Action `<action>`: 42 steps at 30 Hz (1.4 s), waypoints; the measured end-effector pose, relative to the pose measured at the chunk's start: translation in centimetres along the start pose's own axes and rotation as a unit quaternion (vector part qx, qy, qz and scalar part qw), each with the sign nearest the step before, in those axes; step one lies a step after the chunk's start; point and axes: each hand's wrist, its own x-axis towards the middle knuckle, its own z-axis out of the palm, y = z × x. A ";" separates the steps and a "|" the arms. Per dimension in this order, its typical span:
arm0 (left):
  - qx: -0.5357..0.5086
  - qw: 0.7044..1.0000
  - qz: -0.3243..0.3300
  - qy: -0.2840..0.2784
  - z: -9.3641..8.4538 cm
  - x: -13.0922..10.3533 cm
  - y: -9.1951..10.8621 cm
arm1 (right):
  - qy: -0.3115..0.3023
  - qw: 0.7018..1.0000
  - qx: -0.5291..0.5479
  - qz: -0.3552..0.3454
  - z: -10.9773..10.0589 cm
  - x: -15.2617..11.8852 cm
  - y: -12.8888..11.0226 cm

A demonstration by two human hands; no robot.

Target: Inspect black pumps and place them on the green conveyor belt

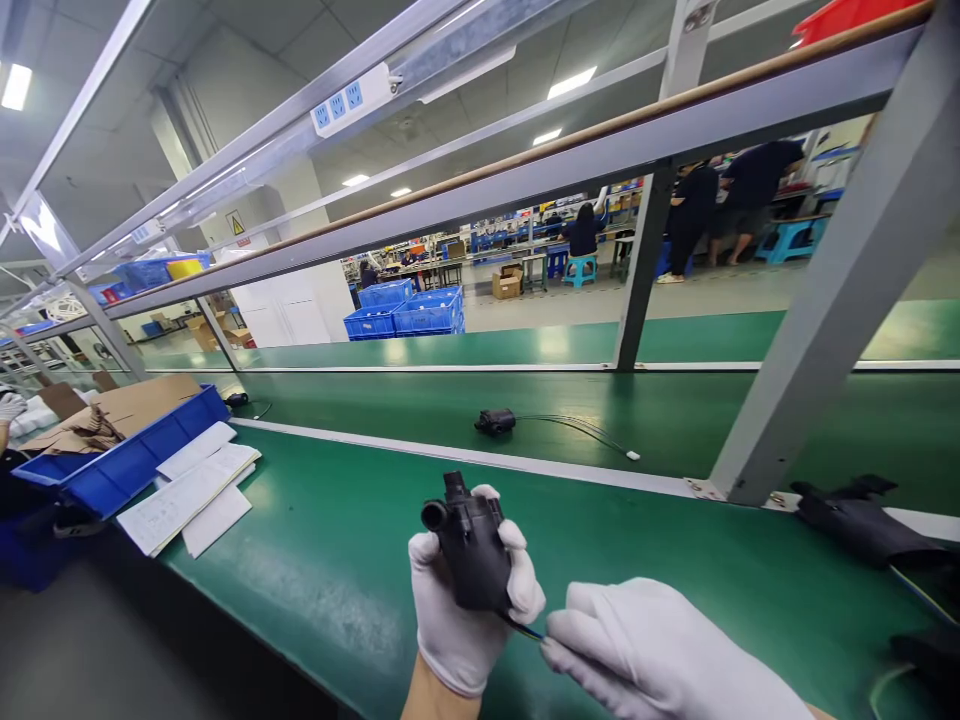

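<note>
My left hand (pixel 469 640), in a white glove, is wrapped round a small black pump (pixel 476 560) with two short pipe stubs pointing up and to the left. From the pump's lower end runs a thin wire bundle (pixel 525 630), dark with blue and yellow showing. The gloved fingers of my right hand (pixel 645 645) pinch these wires just beside the pump; their far end is hidden by the hand. Beyond my hands, another black pump (pixel 496 422) lies on its side, its thin wires stretching right to a white connector (pixel 633 456).
More black pumps (pixel 862 520) with wires lie at the right edge by a slanted grey post (pixel 832 270). On the left stand a blue bin (pixel 150 450) with cardboard and loose papers (pixel 195 490). A metal rail (pixel 450 210) crosses above the green bench (pixel 322 560). Several people work farther back.
</note>
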 end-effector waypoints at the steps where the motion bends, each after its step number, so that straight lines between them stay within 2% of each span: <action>1: 0.008 1.000 0.004 -0.013 -0.1 -0.1 0.0 | -0.005 1.000 0.006 0.001 0.2 -0.1 0.0; 8: 0.060 0.998 0.016 -0.020 -0.2 -0.5 0.2 | -0.007 0.999 0.043 0.003 0.4 -0.2 -0.1; 14: 0.069 0.992 0.052 -0.088 -0.9 -0.8 -0.2 | -0.024 0.999 0.006 -0.020 0.5 0.0 0.0; 16: 0.075 0.991 0.046 -0.103 -1.0 -1.0 -0.1 | -0.024 0.999 0.008 -0.021 0.6 0.0 0.2; 19: 0.150 0.986 0.048 -0.061 -0.7 -1.2 0.4 | -0.013 0.995 0.093 0.026 0.7 0.0 1.0; 21: 0.275 0.958 0.078 0.000 -0.3 -1.5 0.7 | -0.007 0.972 0.206 0.109 0.7 -0.2 1.7; 22: 0.351 0.931 0.095 0.030 -0.2 -1.7 0.7 | -0.006 0.951 0.268 0.154 0.7 -0.3 2.1; 24: 0.499 0.857 0.109 0.077 -0.2 -2.2 0.6 | -0.011 0.901 0.367 0.231 0.7 -0.6 2.5; 27: 0.642 0.752 0.113 0.102 -0.7 -2.9 0.0 | -0.005 0.860 0.430 0.275 0.8 -1.0 2.5; 30: 0.706 0.690 0.137 0.085 -1.7 -3.4 -0.5 | 0.011 0.848 0.457 0.268 1.0 -1.3 2.0; 32: 0.714 0.676 0.172 0.062 -2.2 -3.4 -0.8 | 0.008 0.841 0.475 0.259 1.2 -1.3 1.7; 35: 0.701 0.679 0.214 0.041 -2.5 -3.3 -0.9 | 0.005 0.844 0.474 0.250 1.4 -1.3 1.7; 38: 0.698 0.682 0.212 0.052 -2.2 -3.1 -0.9 | 0.016 0.845 0.469 0.256 1.4 -1.3 1.8; 42: 0.699 0.683 0.198 0.071 -1.8 -3.0 -0.8 | 0.014 0.822 0.497 0.277 1.1 -1.0 1.8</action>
